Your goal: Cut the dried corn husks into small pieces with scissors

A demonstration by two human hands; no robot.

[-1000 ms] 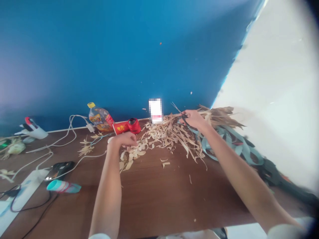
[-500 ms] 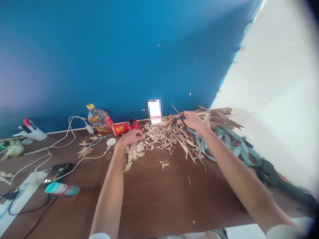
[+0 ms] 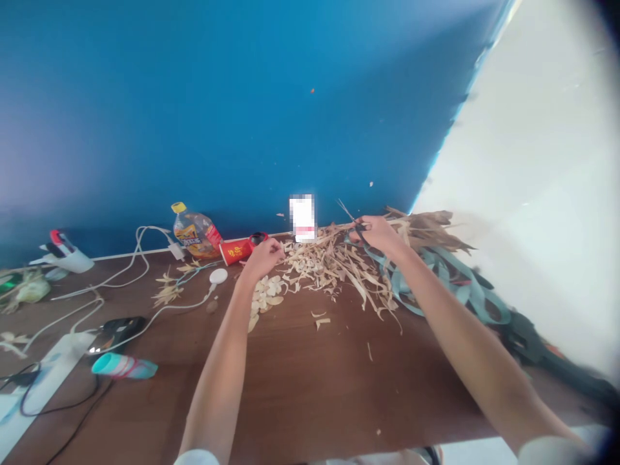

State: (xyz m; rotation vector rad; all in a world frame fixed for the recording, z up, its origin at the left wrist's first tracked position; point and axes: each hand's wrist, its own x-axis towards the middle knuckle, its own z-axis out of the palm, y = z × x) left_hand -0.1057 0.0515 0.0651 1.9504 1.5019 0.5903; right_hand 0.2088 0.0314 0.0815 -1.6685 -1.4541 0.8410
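Hands [image 3: 264, 258] [image 3: 380, 234] outstretched, well apart; scissors [image 3: 360, 227] in right

The head camera looks down across the table [image 3: 310, 381].

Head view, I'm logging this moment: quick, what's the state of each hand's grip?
Left hand: curled beside the pale scraps; whether it holds anything cannot be told.
Right hand: closed on the dark-handled scissors.

The person's left arm [image 3: 223, 368] extends forward, the left hand [image 3: 265, 256] angled inward with its fingers bent. The right arm [image 3: 458, 336] slants inward, the right hand [image 3: 378, 234] gripping with curled fingers.
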